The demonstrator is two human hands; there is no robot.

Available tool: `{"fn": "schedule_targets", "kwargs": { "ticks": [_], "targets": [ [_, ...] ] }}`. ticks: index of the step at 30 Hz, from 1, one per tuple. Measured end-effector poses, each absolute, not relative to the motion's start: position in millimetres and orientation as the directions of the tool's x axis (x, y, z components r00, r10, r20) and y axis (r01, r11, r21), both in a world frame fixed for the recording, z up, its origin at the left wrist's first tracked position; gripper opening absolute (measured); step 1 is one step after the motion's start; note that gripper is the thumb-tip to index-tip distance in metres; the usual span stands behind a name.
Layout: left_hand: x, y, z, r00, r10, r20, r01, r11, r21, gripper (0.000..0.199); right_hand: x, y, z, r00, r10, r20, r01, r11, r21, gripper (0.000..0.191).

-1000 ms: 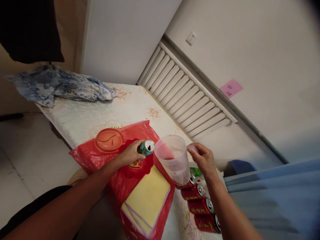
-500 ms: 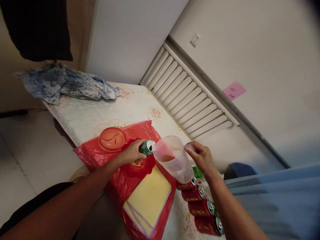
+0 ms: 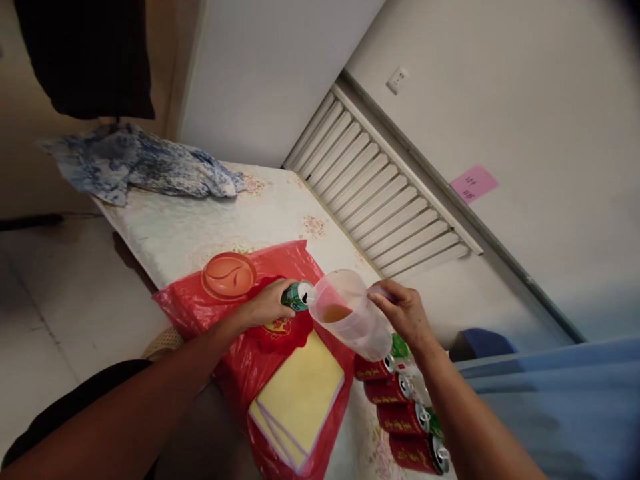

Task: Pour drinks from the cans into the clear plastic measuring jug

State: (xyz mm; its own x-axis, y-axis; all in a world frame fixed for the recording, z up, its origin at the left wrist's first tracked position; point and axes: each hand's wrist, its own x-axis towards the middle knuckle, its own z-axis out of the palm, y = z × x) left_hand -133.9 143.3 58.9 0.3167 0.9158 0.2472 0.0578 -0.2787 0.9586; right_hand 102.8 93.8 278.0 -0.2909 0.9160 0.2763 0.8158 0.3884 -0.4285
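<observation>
My left hand (image 3: 270, 303) is closed around a green drink can (image 3: 296, 297), tipped on its side with its opened top facing right. The can's mouth is at the rim of a translucent plastic jug (image 3: 363, 327). By its handle, my right hand (image 3: 403, 310) holds this jug, tilted so that its opening faces up and left. Some amber-brown liquid (image 3: 337, 313) shows inside the jug. Beneath my left hand lies a red scalloped cloth (image 3: 280, 333) with a yellow print. A folded yellow cloth (image 3: 300, 400) is below it, on a red plastic bag (image 3: 230, 353).
An orange-red round dish (image 3: 229, 275) sits on the bag. Several red cans (image 3: 405, 418) stand in a row at the lower right, with green ones behind. A patterned blue cloth (image 3: 170, 163) lies on the flowered tablecloth (image 3: 270, 213). A radiator (image 3: 390, 187) lines the wall.
The can and the jug keep nearly the same pose against each other. The whole view has shifted slightly, with things appearing a little further right.
</observation>
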Motion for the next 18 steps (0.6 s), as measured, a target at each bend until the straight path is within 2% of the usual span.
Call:
{"fn": "schedule_targets", "kwargs": {
  "ticks": [18],
  "targets": [
    [-133.8,144.8,56.0,0.326,0.911,0.252,0.119,-0.304,0.945,0.055,99.6,98.5,281.9,-0.379,0.887,0.263,0.827,0.452,-0.333,0.027]
  ]
}}
